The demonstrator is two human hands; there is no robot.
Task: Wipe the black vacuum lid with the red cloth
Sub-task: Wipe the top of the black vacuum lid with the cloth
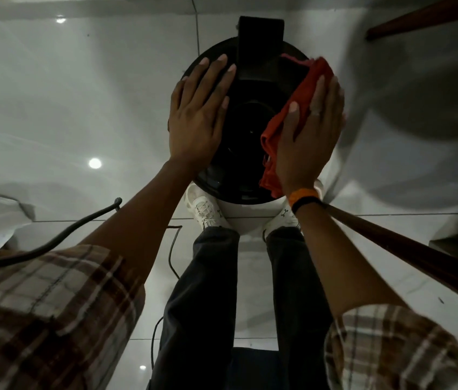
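Note:
The round black vacuum lid [246, 130] sits below me, with a black handle block at its far side. My left hand [197, 114] lies flat on the lid's left side, fingers spread, holding nothing. My right hand [309, 130] presses the red cloth [287, 114] against the lid's right side, fingers spread over the cloth. The cloth bunches from the lid's far right rim down to its near right edge. Part of the cloth is hidden under my palm.
My legs and white shoes [206, 208] stand just behind the vacuum on a glossy white tiled floor [81, 94]. A dark cable [61, 237] runs across the left. A brown wooden pole [396, 246] slants at right, and dark furniture [425, 15] is at upper right.

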